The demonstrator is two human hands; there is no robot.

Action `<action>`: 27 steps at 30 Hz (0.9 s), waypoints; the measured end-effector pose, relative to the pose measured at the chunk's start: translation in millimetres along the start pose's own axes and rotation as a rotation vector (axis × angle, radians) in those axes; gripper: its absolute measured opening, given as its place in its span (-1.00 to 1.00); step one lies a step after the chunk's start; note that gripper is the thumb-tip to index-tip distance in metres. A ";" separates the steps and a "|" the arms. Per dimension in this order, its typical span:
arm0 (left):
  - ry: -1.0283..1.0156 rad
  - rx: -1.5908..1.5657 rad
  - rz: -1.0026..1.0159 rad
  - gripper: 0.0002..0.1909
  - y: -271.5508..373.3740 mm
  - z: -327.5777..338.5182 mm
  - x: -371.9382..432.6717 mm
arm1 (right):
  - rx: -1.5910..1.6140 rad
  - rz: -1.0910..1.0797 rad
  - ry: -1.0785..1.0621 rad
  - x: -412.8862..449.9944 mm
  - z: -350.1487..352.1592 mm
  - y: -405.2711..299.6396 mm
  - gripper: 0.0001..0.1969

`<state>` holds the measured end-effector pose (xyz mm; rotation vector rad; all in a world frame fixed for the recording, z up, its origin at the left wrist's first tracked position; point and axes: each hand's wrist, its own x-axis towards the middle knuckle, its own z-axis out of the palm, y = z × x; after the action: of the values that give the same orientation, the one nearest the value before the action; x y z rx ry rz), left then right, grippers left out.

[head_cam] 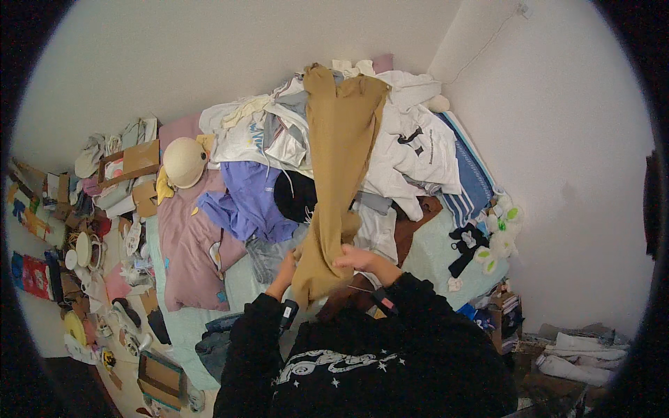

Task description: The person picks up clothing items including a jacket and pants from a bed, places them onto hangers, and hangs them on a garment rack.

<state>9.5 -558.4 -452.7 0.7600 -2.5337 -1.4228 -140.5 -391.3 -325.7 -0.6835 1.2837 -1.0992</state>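
A long tan garment, probably trousers, stretches from the front of my body across the pile of clothes. My left hand grips its near end at the left edge. On the other side, my right hand holds the bunched fabric near the same end. Under and beside the garment lie a purple garment, a round black item and a white printed top. Close to my hands, grey fabric and brown fabric are partly covered.
A cream helmet rests by a mauve quilt on the bed's left. Plush toys and a blue striped towel lie at the right. Dark jeans sit beside my left arm. Boxes and shoes crowd the floor.
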 end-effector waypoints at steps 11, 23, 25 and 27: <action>-0.447 -0.591 0.204 -0.72 59.5 33.5 4.1 | -0.037 0.153 0.026 -54.9 9.6 -10.0 -0.57; -0.238 -0.068 0.072 -0.73 109.3 3.4 3.0 | -0.787 0.589 0.659 -124.3 -98.3 29.3 -0.67; -0.208 -0.092 0.167 -0.72 131.6 10.1 3.5 | -0.680 0.372 0.664 -116.8 -100.7 32.2 -0.63; -0.408 -0.296 0.241 -0.71 123.8 33.9 14.9 | -0.554 0.166 0.667 -108.2 -96.5 30.6 -0.59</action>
<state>-60.0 -487.2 -370.3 0.1175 -2.4786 -1.9594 -217.8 -265.0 -329.6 -0.6100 2.2264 -0.8565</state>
